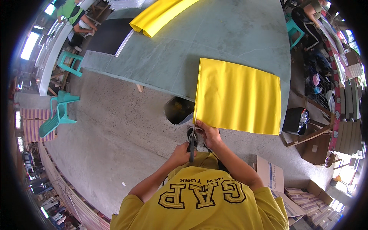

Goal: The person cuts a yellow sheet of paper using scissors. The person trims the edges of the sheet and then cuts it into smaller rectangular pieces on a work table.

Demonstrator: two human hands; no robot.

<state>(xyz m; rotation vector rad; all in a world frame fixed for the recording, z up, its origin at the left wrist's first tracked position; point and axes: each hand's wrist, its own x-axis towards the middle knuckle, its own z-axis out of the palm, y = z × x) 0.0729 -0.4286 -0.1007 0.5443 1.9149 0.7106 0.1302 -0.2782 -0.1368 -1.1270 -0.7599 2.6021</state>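
Observation:
My left hand (183, 154) is closed around the dark handles of a pair of scissors (191, 152). Their blades point away from me, up against the left edge of a yellow sheet (237, 97); how far they are apart is too small to tell. My right hand (209, 135) pinches that sheet at its near left corner, thumb on top. Slightly wavy, the sheet seems to have more than one layer along its left edge. Most of it rests over the grey-green tabletop (165, 57), while its near part hangs past the table edge.
Farther back on the table lie a rolled yellow sheet (161, 17) and a dark stack of sheets (111, 36). A dark container (177, 110) stands below the table edge. Green plastic chairs (59, 111) are at left, cardboard boxes (270, 174) at lower right. Two people work farther off.

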